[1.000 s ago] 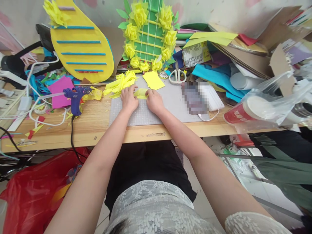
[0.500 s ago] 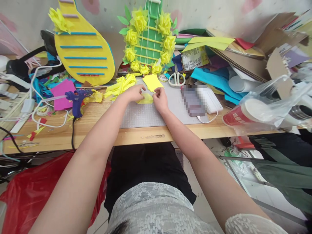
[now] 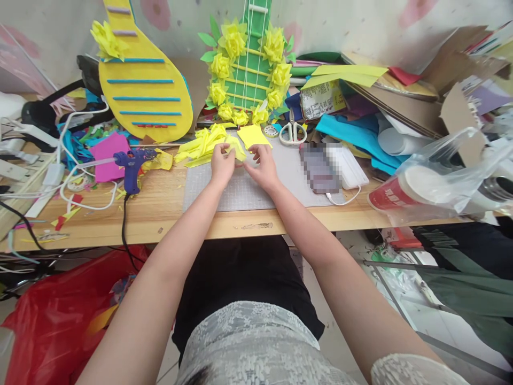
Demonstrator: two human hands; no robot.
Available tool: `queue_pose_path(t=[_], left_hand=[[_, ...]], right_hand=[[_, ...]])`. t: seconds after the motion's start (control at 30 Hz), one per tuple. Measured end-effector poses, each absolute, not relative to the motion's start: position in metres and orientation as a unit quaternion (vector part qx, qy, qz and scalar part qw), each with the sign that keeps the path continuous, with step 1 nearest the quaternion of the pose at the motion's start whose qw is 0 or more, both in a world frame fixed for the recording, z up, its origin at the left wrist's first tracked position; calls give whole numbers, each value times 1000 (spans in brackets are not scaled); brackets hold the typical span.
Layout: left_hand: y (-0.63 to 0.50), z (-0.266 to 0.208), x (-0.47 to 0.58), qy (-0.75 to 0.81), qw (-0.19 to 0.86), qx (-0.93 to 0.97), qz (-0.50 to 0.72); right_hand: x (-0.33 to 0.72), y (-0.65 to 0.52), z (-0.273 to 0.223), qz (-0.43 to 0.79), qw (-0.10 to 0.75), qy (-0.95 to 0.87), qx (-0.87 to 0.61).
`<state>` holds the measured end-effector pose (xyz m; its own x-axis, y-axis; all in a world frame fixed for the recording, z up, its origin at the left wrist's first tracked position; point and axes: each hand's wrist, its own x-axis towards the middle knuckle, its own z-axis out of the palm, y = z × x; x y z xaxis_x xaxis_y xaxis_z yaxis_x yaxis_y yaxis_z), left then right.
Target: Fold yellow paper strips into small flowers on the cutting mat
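Note:
My left hand (image 3: 223, 164) is closed on a thin sheet of yellow crepe paper (image 3: 237, 148), holding it just above the grey cutting mat (image 3: 236, 197). Close on its right is my right hand (image 3: 263, 168), thumb and curled fingers apart, with the thumb tip near the sheet's lower edge. Behind the left hand lies a heap of folded yellow paper strips (image 3: 202, 143). A stack of yellow paper squares (image 3: 250, 136) rests just beyond the right hand. White-handled scissors (image 3: 293, 133) and a small roll of tape (image 3: 271, 131) lie to the right of the stack.
A yellow lute-shaped board (image 3: 146, 91) and a green one with yellow flowers (image 3: 246, 80) lean at the back. A purple glue gun (image 3: 133, 166) stands left. Phone (image 3: 320, 170), white power bank (image 3: 349, 166), bagged red cup (image 3: 395, 192) and piled cardboard (image 3: 401, 101) occupy the right.
The yellow sheet has come up off the mat in my left hand, now tilted upright. My right hand's fingers have spread from a pinch. The view has shifted slightly.

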<state>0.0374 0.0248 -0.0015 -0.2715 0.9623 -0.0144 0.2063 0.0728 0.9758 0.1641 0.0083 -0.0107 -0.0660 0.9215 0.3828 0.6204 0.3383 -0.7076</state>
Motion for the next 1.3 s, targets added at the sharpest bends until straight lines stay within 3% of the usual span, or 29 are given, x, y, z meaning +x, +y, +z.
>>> queue_pose_path(t=[0.2, 0.43, 0.5, 0.63, 0.7, 0.9, 1.3], left_hand=[[6, -4, 43, 585, 448, 488, 468], [5, -15, 29, 572, 430, 576, 395], [4, -11, 20, 580, 393, 618, 357], [0, 1, 5, 611, 176, 703, 319], [-1, 3, 3, 599, 149, 729, 296], [-1, -1, 8, 606, 142, 743, 247], [2, -6, 7, 650, 179, 664, 323]], right_hand=[[162, 7, -7, 99, 325, -759, -556], [163, 15, -7, 103, 289, -765, -566], [164, 16, -7, 105, 298, -765, -561], [169, 16, -9, 114, 300, -771, -550], [172, 16, -10, 125, 291, -776, -546], [177, 14, -12, 155, 281, -783, -533], [165, 17, -14, 249, 325, -694, -592]])
